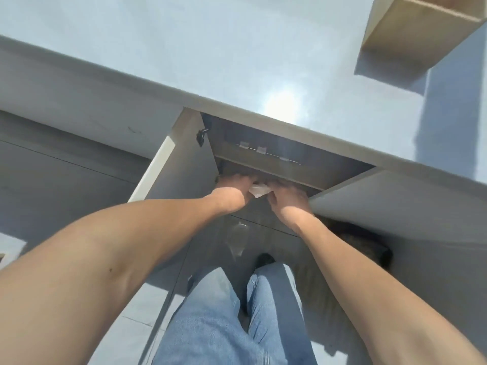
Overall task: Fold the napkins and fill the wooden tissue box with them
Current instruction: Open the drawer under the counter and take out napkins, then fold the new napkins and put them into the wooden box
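under the worktop point(237, 61) edge, open cabinet at six o'clock: left hand point(232, 189) and right hand point(286, 196) close together, gripping a white napkin wad point(259, 191), likely fetching stock; wooden tissue box point(411, 27) waits at one o'clock.

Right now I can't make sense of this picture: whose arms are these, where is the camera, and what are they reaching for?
No machine here: a person wears a camera on the head, looking down, so you see their own arms and jeans. They stand at a pale counter with the cupboard beneath it open, its doors swung out. Both hands reach inside: the left hand and the right hand meet around something white, probably napkins. The fingers are in shadow, so the exact grip is unclear. A tan box stands on the counter's far right corner.
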